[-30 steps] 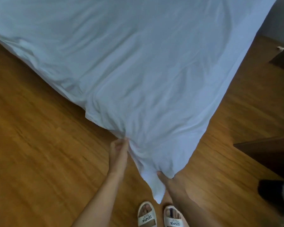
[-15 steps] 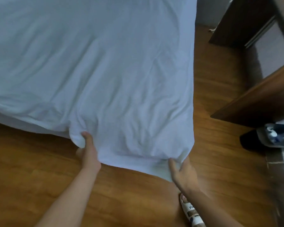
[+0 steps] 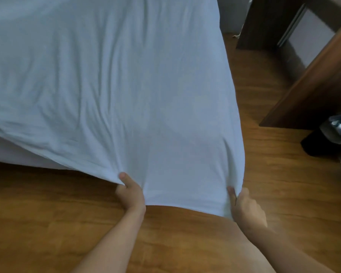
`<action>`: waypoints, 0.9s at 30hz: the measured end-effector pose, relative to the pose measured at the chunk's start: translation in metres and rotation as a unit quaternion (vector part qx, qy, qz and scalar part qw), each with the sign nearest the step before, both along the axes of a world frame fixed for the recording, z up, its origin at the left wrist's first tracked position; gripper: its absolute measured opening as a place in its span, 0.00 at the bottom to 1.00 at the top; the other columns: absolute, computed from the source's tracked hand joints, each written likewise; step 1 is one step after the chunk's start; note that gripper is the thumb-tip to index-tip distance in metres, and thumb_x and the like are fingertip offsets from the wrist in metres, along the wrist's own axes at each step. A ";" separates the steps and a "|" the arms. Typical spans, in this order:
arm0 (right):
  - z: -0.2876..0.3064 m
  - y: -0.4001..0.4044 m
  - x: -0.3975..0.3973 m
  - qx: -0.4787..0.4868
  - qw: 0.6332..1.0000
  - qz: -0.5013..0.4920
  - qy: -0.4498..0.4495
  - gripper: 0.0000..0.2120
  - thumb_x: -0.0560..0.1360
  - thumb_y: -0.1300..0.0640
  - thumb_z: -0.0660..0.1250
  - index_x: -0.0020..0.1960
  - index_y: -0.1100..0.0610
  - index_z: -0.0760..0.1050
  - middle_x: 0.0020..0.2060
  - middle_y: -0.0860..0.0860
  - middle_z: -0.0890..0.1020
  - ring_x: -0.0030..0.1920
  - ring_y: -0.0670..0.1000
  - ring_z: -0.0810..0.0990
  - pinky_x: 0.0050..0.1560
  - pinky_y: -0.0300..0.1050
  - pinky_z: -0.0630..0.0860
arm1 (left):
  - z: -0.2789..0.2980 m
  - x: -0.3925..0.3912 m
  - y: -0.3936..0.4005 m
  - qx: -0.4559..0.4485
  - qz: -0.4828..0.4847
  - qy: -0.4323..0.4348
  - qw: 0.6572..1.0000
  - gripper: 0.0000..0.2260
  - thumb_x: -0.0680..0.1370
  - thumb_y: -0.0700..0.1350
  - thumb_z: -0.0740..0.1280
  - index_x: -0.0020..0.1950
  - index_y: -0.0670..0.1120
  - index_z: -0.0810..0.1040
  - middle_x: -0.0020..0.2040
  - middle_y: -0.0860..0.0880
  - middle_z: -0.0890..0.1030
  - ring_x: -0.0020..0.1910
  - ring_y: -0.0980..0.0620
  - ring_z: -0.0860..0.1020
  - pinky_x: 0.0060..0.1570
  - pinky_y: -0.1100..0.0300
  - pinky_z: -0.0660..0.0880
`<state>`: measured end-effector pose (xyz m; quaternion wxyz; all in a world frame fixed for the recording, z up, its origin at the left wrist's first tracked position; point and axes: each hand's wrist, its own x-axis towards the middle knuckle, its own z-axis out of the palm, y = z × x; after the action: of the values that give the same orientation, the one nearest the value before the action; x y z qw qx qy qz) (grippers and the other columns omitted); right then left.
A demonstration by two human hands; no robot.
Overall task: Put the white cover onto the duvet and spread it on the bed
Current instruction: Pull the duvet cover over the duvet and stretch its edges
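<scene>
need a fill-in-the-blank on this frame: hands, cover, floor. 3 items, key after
1. Both hands grip the near edge of the white ____.
2. The left hand and the right hand each hold the fabric, so ____ hands are free.
3. The floor under the arms is made of ____.

Missing words: cover; no; wood

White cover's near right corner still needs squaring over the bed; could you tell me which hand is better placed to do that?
The right hand. It already grips the white cover right at that corner, beside its right edge; the left hand holds the near hem farther inboard.
</scene>
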<state>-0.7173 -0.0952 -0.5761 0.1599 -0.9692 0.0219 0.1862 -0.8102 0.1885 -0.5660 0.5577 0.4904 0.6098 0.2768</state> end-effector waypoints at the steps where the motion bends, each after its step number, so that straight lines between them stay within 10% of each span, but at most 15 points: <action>1: -0.004 0.000 -0.001 -0.004 1.000 -0.003 0.003 0.26 0.80 0.30 0.43 0.46 0.52 0.63 0.36 0.52 0.78 0.36 0.55 0.76 0.38 0.53 0.70 | -0.002 0.000 -0.002 -0.013 -0.007 0.002 1.000 0.27 0.85 0.60 0.54 0.36 0.41 0.69 0.32 0.46 0.71 0.32 0.45 0.72 0.35 0.55 0.68; 5: -0.006 0.002 0.008 0.044 0.998 -0.046 0.020 0.23 0.81 0.35 0.56 0.51 0.56 0.64 0.44 0.55 0.78 0.44 0.59 0.76 0.48 0.55 0.74 | -0.009 0.002 0.025 -0.112 -0.075 -0.004 0.991 0.27 0.82 0.64 0.58 0.55 0.39 0.76 0.48 0.47 0.81 0.47 0.45 0.80 0.51 0.51 0.78; 9: 0.027 0.024 0.011 0.017 0.975 0.055 -0.214 0.28 0.72 0.48 0.72 0.65 0.62 0.69 0.59 0.59 0.74 0.60 0.63 0.73 0.59 0.62 0.71 | 0.026 -0.010 0.065 -0.270 -0.125 -0.080 0.951 0.17 0.81 0.54 0.68 0.67 0.46 0.76 0.61 0.45 0.81 0.57 0.43 0.80 0.49 0.50 0.79; 12: 0.080 0.081 0.013 0.150 0.909 0.213 -0.324 0.18 0.74 0.55 0.69 0.62 0.58 0.74 0.55 0.54 0.78 0.56 0.58 0.75 0.55 0.58 0.74 | 0.076 -0.021 0.094 -0.313 -0.099 -0.124 0.936 0.25 0.79 0.55 0.70 0.73 0.48 0.71 0.69 0.45 0.75 0.69 0.42 0.74 0.70 0.47 0.69; 17: 0.148 0.212 -0.011 0.233 0.888 0.395 -0.036 0.07 0.81 0.50 0.64 0.52 0.53 0.77 0.42 0.45 0.82 0.42 0.46 0.80 0.44 0.48 0.77 | 0.138 -0.039 0.161 -0.267 0.007 -0.119 0.956 0.41 0.74 0.69 0.69 0.80 0.48 0.63 0.74 0.44 0.72 0.71 0.42 0.71 0.72 0.46 0.66; 21: 0.155 0.319 -0.045 0.333 0.901 0.161 0.227 0.18 0.81 0.42 0.64 0.54 0.57 0.79 0.45 0.52 0.86 0.42 0.49 0.84 0.42 0.48 0.81 | 0.143 -0.055 0.260 -0.240 0.055 -0.185 0.951 0.49 0.67 0.80 0.62 0.80 0.51 0.63 0.78 0.45 0.67 0.74 0.42 0.69 0.72 0.46 0.68; 24: 0.128 0.384 -0.075 0.461 0.746 -0.133 0.461 0.32 0.76 0.39 0.72 0.74 0.51 0.68 0.70 0.60 0.72 0.66 0.62 0.76 0.52 0.57 0.81 | 0.136 -0.071 0.340 -0.219 0.003 -0.292 0.931 0.43 0.66 0.80 0.62 0.70 0.53 0.77 0.66 0.46 0.81 0.66 0.44 0.77 0.57 0.46 0.77; 27: 0.099 0.433 -0.101 0.601 0.605 -0.313 0.418 0.40 0.74 0.43 0.75 0.79 0.52 0.61 0.77 0.61 0.63 0.75 0.66 0.66 0.70 0.66 0.70 | 0.129 -0.081 0.406 -0.219 0.011 -0.300 0.928 0.34 0.71 0.76 0.62 0.63 0.51 0.80 0.59 0.45 0.85 0.59 0.43 0.82 0.61 0.43 0.78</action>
<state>-0.8180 0.3382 -0.4767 0.7281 -0.4055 0.2720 0.4811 -0.8914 0.5940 -0.4373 0.8051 0.2437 0.4650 0.2763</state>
